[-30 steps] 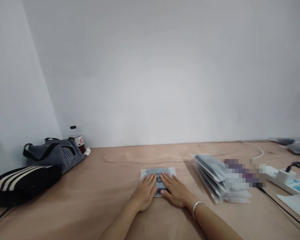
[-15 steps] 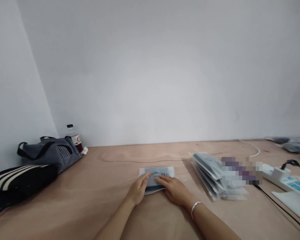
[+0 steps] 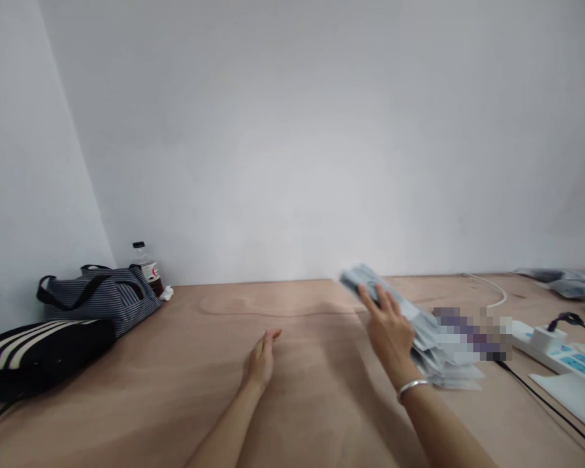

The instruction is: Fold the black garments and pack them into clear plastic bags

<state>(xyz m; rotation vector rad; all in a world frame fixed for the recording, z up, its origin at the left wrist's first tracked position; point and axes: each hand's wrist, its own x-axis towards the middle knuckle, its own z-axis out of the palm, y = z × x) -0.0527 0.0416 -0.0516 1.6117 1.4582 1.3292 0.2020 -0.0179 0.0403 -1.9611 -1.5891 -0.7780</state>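
Note:
My right hand (image 3: 390, 331), with a silver bangle on its wrist, holds a flat packet (image 3: 358, 276) in a frosted bag, raised above the table at the left edge of the pile. Its fingers lie spread over the packet, which is blurred by motion. Beneath and to the right is the pile of similar packets (image 3: 455, 376), partly hidden by the hand and packet. On the left, my left hand (image 3: 262, 361) rests at the wooden table (image 3: 175, 390), turned on its side with nothing in it and the fingers loosely extended.
A striped bag (image 3: 102, 299), a black pouch with white stripes (image 3: 43, 357) and a bottle (image 3: 149, 270) stand at the left. At the right are a white power strip (image 3: 565, 357), cables, a pixelated object (image 3: 470, 333) and more plastic bags (image 3: 575, 284).
The packet has left the table's middle and moved right and up in my right hand to the pile. My left hand has let go of it and stays near its former place.

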